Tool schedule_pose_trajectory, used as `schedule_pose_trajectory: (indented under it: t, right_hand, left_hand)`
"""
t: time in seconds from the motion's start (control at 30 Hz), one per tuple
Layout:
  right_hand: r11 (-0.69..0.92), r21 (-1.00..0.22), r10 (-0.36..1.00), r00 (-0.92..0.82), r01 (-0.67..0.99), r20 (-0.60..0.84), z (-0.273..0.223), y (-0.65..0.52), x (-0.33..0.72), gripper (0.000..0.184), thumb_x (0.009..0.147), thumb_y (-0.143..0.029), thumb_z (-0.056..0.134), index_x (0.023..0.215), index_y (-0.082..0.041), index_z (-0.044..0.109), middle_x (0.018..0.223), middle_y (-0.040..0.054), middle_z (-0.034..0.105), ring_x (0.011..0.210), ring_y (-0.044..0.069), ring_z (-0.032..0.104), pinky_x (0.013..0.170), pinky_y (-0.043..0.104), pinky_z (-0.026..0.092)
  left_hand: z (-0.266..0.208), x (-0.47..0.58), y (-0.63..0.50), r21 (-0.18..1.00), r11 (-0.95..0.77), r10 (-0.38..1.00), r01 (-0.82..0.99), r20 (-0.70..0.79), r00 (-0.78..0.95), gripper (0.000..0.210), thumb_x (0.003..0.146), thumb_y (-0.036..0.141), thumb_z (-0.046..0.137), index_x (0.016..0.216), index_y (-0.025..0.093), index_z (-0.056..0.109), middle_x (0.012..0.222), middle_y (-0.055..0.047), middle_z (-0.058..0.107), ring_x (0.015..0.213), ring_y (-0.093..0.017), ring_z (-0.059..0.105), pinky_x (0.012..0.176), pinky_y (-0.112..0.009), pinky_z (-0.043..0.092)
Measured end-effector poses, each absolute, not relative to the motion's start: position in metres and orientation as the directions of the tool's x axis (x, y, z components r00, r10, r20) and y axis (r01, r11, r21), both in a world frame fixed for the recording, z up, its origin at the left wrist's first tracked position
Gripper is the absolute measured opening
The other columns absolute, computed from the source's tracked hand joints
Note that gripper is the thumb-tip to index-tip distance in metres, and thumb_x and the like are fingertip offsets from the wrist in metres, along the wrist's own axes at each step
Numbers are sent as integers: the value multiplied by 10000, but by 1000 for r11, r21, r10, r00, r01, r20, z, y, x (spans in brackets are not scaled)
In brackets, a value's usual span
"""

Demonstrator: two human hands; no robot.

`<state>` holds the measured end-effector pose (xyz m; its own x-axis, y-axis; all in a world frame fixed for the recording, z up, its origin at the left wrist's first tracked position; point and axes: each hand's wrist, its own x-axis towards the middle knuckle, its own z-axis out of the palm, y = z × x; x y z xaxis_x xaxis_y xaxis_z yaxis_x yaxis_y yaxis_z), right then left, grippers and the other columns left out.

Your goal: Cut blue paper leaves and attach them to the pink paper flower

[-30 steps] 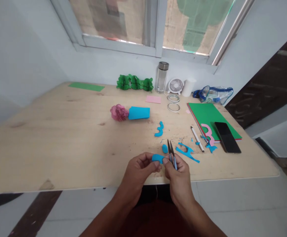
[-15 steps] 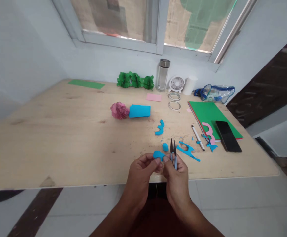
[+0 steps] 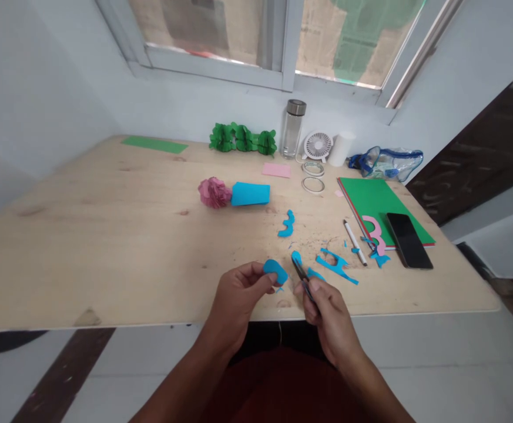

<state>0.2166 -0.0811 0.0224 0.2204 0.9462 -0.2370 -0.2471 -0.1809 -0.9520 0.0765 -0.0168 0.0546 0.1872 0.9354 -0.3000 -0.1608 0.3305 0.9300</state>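
Between thumb and fingers, my left hand (image 3: 242, 294) pinches a small rounded piece of blue paper (image 3: 275, 272) above the table's front part. My right hand (image 3: 324, 302) is closed around a pair of scissors (image 3: 301, 272), whose dark blades point forward and left, apart from the held paper. Just beyond the blade tips lies a small blue paper piece (image 3: 297, 257), partly covered by them. Another blue scrap (image 3: 315, 274) shows beside the right hand. A cut-out blue paper strip (image 3: 336, 267) rests to the right, and a wavy blue piece (image 3: 287, 224) lies farther back.
A pink paper flower (image 3: 214, 192) adjoins a folded blue paper (image 3: 251, 194). At right, a phone (image 3: 409, 241) lies on green sheets (image 3: 382, 202) near a white pen (image 3: 355, 242). Along the wall stand a bottle (image 3: 293, 129), a small fan (image 3: 318, 145) and green paper decorations (image 3: 242, 140).
My hands have moved apart. The left took the blue paper slightly left, while the scissors in my right hand swung from pointing straight ahead to tilting leftward.
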Motion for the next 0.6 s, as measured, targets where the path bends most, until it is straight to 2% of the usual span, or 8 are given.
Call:
schedule_pose_trajectory:
  t: [0.17, 0.6]
  right_hand:
    - [-222, -959, 949, 185, -177, -254, 18, -89, 215, 431, 830, -569, 528, 770, -157, 638, 483, -85, 268, 451, 80, 200, 434, 237, 130]
    - [-197, -969, 952, 205, -152, -226, 15, -87, 213, 422, 840, -561, 521, 728, -174, 645, 494, -78, 264, 458, 83, 202, 441, 234, 151]
  left_hand:
    - [58, 77, -15, 940, 320, 924, -117, -283, 256, 82, 618, 251, 694, 588, 175, 680, 590, -11, 665, 570, -135, 570, 615, -266, 476]
    - [57, 78, -13, 939, 330, 907, -96, -288, 307, 85, 639, 253, 682, 617, 171, 677, 615, -23, 674, 603, -151, 595, 653, -285, 473]
